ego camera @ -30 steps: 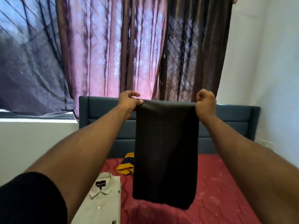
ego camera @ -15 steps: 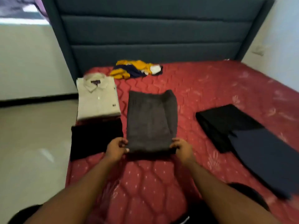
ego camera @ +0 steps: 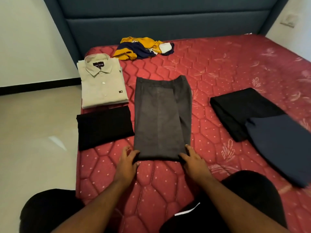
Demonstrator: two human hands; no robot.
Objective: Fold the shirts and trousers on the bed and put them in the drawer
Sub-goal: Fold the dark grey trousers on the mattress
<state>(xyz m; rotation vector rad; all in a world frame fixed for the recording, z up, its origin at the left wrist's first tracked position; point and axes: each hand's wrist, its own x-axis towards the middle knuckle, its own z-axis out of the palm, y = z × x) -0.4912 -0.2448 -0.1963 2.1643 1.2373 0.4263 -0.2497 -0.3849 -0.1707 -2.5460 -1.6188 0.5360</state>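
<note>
In the head view, we look down at a bed (ego camera: 218, 68) covered with a red quilted mattress, with a dark blue padded headboard (ego camera: 159, 19) at its far end. The grey trousers (ego camera: 161, 118) lie flat in the middle of the bed, folded lengthwise, waistband toward the headboard and folded end toward us. Our left hand (ego camera: 127, 161) rests at the near left corner of the grey trousers; its fingers (ego camera: 133, 153) are loosely spread and touch the fabric edge, and we cannot tell whether the thumb pinches the cloth. Our right hand (ego camera: 193, 161) rests at the near right corner, fingers slightly spread and lying on the corner without a clear pinch. Left of the trousers, a folded beige shirt (ego camera: 102, 83) lies collar toward the headboard, and a folded black garment (ego camera: 104, 126) lies just below it, touching or nearly touching the trousers' left edge. A crumpled yellow and navy garment (ego camera: 141, 47) lies near the headboard. On the right, well apart from the grey trousers, a folded black pair of trousers (ego camera: 239, 110) lies partly under a navy garment (ego camera: 282, 145). Pale floor (ego camera: 33, 132) shows left of the bed.
</note>
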